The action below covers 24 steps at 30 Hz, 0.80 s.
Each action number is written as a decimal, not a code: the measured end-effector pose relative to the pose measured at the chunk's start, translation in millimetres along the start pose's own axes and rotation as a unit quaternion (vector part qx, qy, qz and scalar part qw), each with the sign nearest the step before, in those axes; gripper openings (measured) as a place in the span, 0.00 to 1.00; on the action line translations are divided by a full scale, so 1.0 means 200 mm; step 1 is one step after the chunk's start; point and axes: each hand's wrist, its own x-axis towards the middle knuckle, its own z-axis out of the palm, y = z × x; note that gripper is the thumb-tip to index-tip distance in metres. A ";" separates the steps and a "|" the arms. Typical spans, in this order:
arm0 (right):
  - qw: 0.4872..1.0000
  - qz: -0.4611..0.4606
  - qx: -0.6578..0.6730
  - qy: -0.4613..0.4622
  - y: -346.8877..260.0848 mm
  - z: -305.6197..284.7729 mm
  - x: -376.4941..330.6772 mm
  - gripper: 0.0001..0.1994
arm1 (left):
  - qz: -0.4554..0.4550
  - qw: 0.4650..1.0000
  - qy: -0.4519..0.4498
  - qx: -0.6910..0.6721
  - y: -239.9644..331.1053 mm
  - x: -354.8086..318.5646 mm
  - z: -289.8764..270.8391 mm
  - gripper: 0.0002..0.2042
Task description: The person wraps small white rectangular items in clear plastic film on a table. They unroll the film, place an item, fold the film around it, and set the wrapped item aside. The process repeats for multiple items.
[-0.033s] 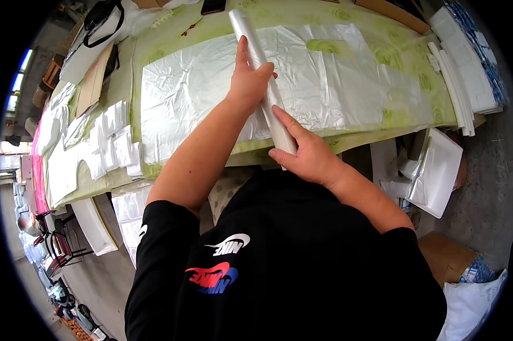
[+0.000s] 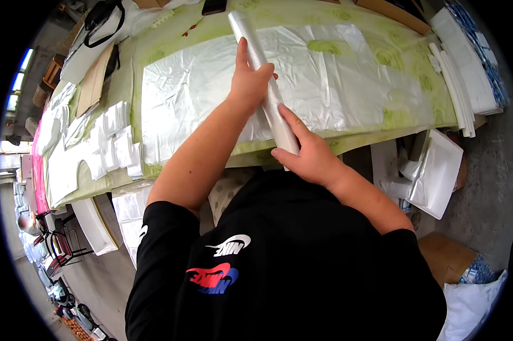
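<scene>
- I see L hand [image 2: 251,82] wrapped round upper half of a long, whitish, translucent plastic-film roll [image 2: 274,118], index finger pointing along it.
- R hand [image 2: 312,152] grasping its lower end.
- Roll's diagonal, over a wide, wrinkled, silvery-clear plastic sheet [image 2: 180,94] on a green rose-print tablecloth [image 2: 407,37]; can't tell if touching.
- Folded white pcs [image 2: 115,120] to L.

Slim white roll [image 2: 253,46], glossy, held slanting
</scene>
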 end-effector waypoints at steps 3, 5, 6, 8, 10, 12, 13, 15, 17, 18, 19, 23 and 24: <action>1.000 0.012 0.004 0.021 0.00 -0.02 -0.02 0.43 | 0.032 0.997 0.019 0.061 0.00 0.01 0.01 0.44; 0.999 -0.006 -0.025 0.021 0.03 -0.05 -0.04 0.44 | 0.108 0.977 0.050 0.176 -0.09 0.08 -0.01 0.43; 0.999 -0.002 -0.030 0.018 0.02 -0.06 -0.05 0.44 | 0.125 0.957 0.077 0.250 -0.12 0.13 -0.02 0.37; 0.999 0.013 -0.041 0.012 0.02 -0.09 -0.10 0.44 | 0.106 0.932 0.050 0.343 -0.07 0.20 -0.05 0.34; 0.998 0.029 -0.058 0.005 0.02 -0.11 -0.14 0.44 | 0.100 0.919 0.043 0.380 -0.05 0.35 -0.12 0.29; 0.998 0.025 -0.062 -0.002 0.04 -0.12 -0.17 0.44 | 0.125 0.952 0.099 0.263 -0.14 0.56 -0.27 0.30; 0.998 0.024 -0.063 -0.004 0.05 -0.13 -0.19 0.44 | 0.137 0.961 0.124 0.204 -0.16 0.62 -0.32 0.30; 0.998 0.037 -0.058 0.000 0.05 -0.14 -0.22 0.43 | 0.029 0.977 0.056 0.203 0.01 0.58 -0.33 0.30; 0.997 0.036 -0.068 -0.003 0.05 -0.15 -0.23 0.43 | -0.050 0.975 0.002 0.215 0.08 0.60 -0.37 0.30; 0.997 0.037 -0.073 -0.007 0.04 -0.15 -0.23 0.43 | -0.070 0.975 -0.032 0.209 0.11 0.61 -0.38 0.27; 0.996 0.040 -0.078 -0.011 0.04 -0.16 -0.23 0.43 | -0.098 0.967 -0.036 0.232 0.14 0.60 -0.36 0.25; 0.994 0.025 -0.108 -0.012 0.05 -0.17 -0.23 0.46 | -0.139 0.943 -0.034 0.300 0.14 0.67 -0.36 0.21; 0.992 0.055 -0.114 -0.021 0.03 -0.18 -0.24 0.47 | -0.133 0.940 -0.028 0.312 0.12 0.69 -0.37 0.20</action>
